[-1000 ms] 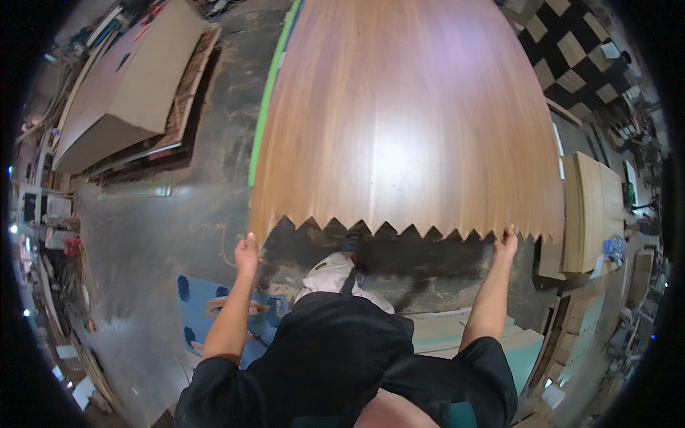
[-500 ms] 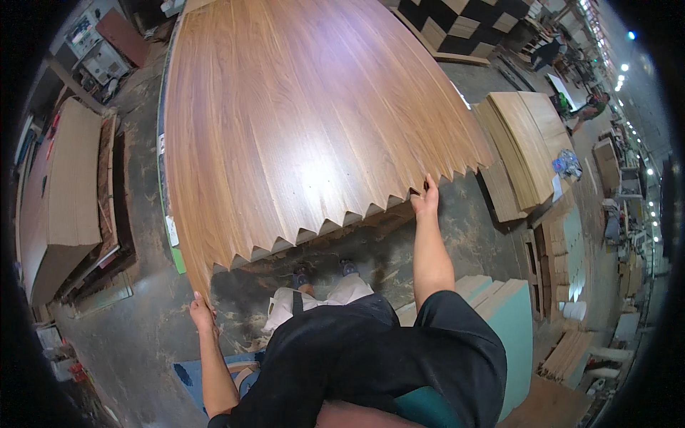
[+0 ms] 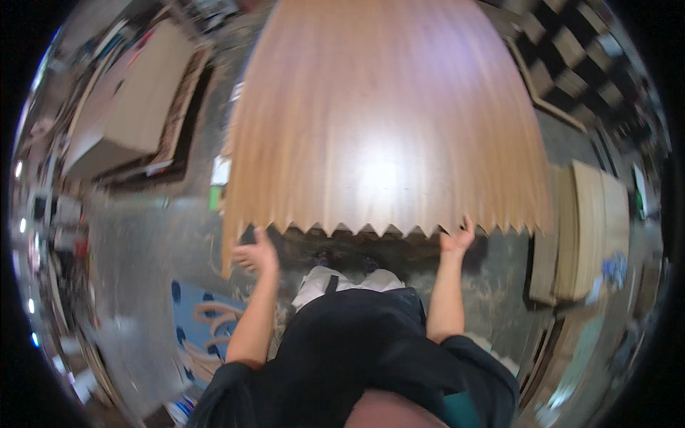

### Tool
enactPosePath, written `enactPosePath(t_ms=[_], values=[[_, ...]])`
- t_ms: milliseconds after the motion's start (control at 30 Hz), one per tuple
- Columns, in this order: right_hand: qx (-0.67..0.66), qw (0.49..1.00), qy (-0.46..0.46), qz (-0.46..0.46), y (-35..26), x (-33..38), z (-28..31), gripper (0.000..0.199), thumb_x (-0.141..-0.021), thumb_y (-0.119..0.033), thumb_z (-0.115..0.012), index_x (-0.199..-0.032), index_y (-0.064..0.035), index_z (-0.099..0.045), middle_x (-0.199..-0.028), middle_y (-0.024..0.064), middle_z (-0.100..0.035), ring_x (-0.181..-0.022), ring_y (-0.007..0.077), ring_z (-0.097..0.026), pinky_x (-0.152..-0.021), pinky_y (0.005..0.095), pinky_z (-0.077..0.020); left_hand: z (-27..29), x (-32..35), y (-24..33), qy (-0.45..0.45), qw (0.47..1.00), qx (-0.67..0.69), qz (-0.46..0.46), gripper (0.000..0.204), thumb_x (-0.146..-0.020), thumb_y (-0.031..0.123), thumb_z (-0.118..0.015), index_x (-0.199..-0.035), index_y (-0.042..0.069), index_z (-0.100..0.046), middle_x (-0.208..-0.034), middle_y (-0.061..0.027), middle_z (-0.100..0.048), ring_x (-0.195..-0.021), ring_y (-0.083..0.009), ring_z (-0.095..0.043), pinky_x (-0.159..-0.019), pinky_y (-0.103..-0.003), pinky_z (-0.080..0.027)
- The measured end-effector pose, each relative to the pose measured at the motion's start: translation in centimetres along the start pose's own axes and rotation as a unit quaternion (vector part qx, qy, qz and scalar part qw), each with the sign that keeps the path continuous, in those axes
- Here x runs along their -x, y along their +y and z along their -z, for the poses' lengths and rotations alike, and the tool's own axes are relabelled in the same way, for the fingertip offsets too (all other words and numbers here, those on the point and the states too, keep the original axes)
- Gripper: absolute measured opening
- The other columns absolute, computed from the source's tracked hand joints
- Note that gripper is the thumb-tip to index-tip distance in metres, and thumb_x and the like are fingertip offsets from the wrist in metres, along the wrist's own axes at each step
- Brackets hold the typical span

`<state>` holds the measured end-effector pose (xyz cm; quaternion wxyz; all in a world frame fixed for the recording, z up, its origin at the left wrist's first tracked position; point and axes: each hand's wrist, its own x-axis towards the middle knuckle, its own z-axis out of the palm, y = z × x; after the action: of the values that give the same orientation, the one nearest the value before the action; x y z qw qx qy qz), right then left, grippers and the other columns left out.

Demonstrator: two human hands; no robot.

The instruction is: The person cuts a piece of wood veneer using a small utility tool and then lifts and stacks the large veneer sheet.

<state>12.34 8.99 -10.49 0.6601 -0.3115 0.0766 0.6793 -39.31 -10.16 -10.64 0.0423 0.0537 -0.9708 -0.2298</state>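
A large brown wood-grain panel (image 3: 385, 121) with a zigzag near edge spreads out in front of me. My right hand (image 3: 457, 239) grips that edge right of the middle, a finger up at the teeth and the rest partly hidden below. Near the panel's left corner, my left hand (image 3: 258, 255) is open, thumb up and fingers apart. It is just in front of the zigzag edge, and whether it touches the panel I cannot tell. A narrow strip of the panel hangs down left of this hand. The picture is smeared by motion.
Stacked boards (image 3: 132, 107) stand at the far left, and more pale wood boards (image 3: 581, 235) at the right. A blue patterned sheet with curved pieces (image 3: 203, 321) lies on the floor at my left. A black-and-tan checkered stack (image 3: 571, 57) stands far right.
My left hand has come off the panel's left corner and moved right and up, fingers spreading. My right hand stays at the edge. The view has turned left.
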Motion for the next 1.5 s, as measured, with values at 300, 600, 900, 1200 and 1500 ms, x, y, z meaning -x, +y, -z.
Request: enactPosePath(t_ms=[300,600,900,1200,1500], values=[[0.131,0.988,0.060,0.047,-2.2,0.3,2.1,0.046,-0.101,-0.033,-0.071,-0.134,-0.0029,-0.062,-0.134,0.0106,-0.068,-0.124,0.0298,-0.062,-0.108,0.0426,-0.0498,0.6,11.1,4.7,-0.402,0.755,0.470,0.218,0.043,-0.104,0.036,-0.070,-0.120,-0.004,-0.064,-0.112,-0.0125,-0.066,-0.098,-0.0225,-0.067,-0.074,-0.036,-0.060],[0.223,0.965,0.109,0.084,-3.4,-0.5,2.6,0.050,-0.103,-0.034,-0.070,-0.139,-0.0010,-0.059,-0.136,0.0116,-0.065,-0.130,0.0267,-0.057,-0.112,0.0412,-0.0448,-2.0,10.9,5.1,-0.366,0.737,0.522,0.223,0.047,-0.104,0.029,-0.070,-0.124,-0.013,-0.063,-0.127,-0.0195,-0.066,-0.111,-0.0310,-0.067,-0.090,-0.050,-0.065],[0.240,0.961,0.102,0.092,-4.1,-3.3,2.6,0.048,-0.104,-0.030,-0.069,-0.137,0.0027,-0.058,-0.138,0.0154,-0.063,-0.131,0.0292,-0.055,-0.116,0.0423,-0.0429,-3.0,10.1,7.7,-0.369,0.742,0.503,0.245,0.042,-0.101,0.023,-0.074,-0.119,-0.014,-0.064,-0.118,-0.0202,-0.067,-0.102,-0.0307,-0.069,-0.080,-0.047,-0.067],[0.236,0.959,0.110,0.114,-2.5,-4.5,-0.9,0.028,-0.102,-0.028,-0.074,-0.083,-0.0153,-0.057,-0.075,-0.0039,-0.050,-0.067,0.0132,-0.043,-0.068,0.0288,-0.0396,-3.5,9.9,10.2,-0.366,0.762,0.501,0.186,0.039,-0.101,0.026,-0.074,-0.112,-0.011,-0.069,-0.099,-0.0139,-0.071,-0.075,-0.0210,-0.068,-0.060,-0.035,-0.062],[0.252,0.951,0.123,0.129,-3.8,-7.0,0.6,0.040,-0.105,-0.031,-0.069,-0.073,-0.0138,-0.054,-0.065,-0.0028,-0.044,-0.059,0.0143,-0.041,-0.054,0.0331,-0.0352,-3.9,10.3,11.1,-0.319,0.804,0.467,0.183,0.034,-0.095,0.027,-0.082,-0.095,-0.007,-0.076,-0.077,-0.0107,-0.072,-0.056,-0.0188,-0.064,-0.050,-0.035,-0.054]])
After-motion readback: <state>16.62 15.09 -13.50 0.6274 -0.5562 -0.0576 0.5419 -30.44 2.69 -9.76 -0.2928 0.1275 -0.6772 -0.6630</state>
